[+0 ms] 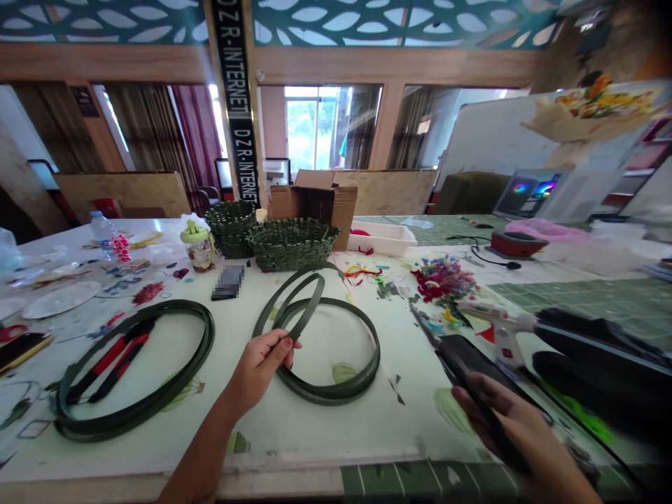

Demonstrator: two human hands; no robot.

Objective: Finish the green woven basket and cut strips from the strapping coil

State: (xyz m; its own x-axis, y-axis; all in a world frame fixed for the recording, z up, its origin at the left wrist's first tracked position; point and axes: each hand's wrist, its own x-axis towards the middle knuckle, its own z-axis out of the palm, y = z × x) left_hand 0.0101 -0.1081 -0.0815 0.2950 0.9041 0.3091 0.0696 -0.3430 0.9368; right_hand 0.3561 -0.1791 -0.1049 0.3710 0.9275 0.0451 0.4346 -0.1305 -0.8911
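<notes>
At the near edge of a long white-covered work table (294,448), the head view shows the person's left hand (257,369) closed firmly around the upper part of a coiled hoop of flat dark green strip (328,364). The hoop stands tilted, its lower loops resting on the table at centre. The right hand (498,427), at near right, is blurred but appears curled around a long, flat black object (472,371), whose type cannot be determined. Just beyond that hand lies a white hot glue gun with pink trim (498,329).

To the left, a second coil of the same green strip (134,371) lies flat on the table, around red-and-black-handled hand tools (113,360). Two woven green strip baskets (291,243) and a brown cardboard box (315,203) stand at the far side. A heap of red and multicoloured craft flowers (444,280) sits to the right of the hoop.

Assessment: the hoop appears light, stiff and springy, with a smooth face liable to slip. A secure hold would be across the band's flat width, where the coils overlap, with the loose turns kept restrained.
</notes>
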